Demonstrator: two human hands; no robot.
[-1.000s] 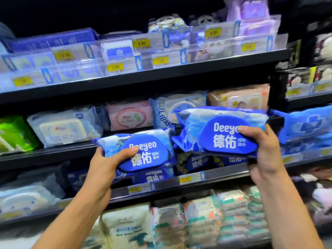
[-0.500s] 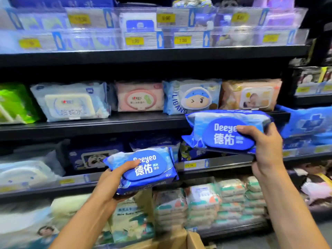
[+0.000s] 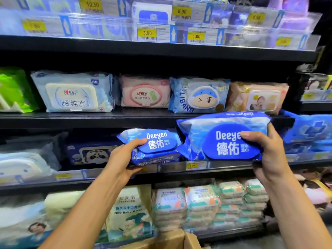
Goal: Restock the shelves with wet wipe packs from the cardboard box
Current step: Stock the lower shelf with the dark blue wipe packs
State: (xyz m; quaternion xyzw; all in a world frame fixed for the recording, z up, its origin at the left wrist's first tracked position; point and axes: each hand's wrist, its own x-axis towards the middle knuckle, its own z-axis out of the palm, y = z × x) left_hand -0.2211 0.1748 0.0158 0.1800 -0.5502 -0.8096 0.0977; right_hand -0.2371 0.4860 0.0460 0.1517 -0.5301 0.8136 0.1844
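The person stood facing the shelves with a blue Deeyeo wipe pack in each hand. The left hand [image 3: 124, 159] gripped the left pack [image 3: 158, 141] by its near end, thumb lying across the blue lid and fingers curled underneath. That pack sat below and to the left of the LIBANG pack [image 3: 199, 95], inside the bay one shelf down, lid facing out. It was right over a stocked pack [image 3: 154, 159] of the same brand; I couldn't tell whether the two touched.

The right hand [image 3: 269, 155] held the right pack [image 3: 224, 137] by its right end, thumb pressed on the lid and the other fingers wrapped behind. This one hung straight below the LIBANG pack, out in front of the shelving. Its top edge covered part of the board the LIBANG pack stood on. The two held packs were just beside each other.

A pink pack [image 3: 145, 91] stood just left of the LIBANG pack, and a panda pack [image 3: 93, 153] lay further down-left, beyond the left hand. Far below the LIBANG pack, between the forearms, the flaps of the box [image 3: 172, 239] showed.
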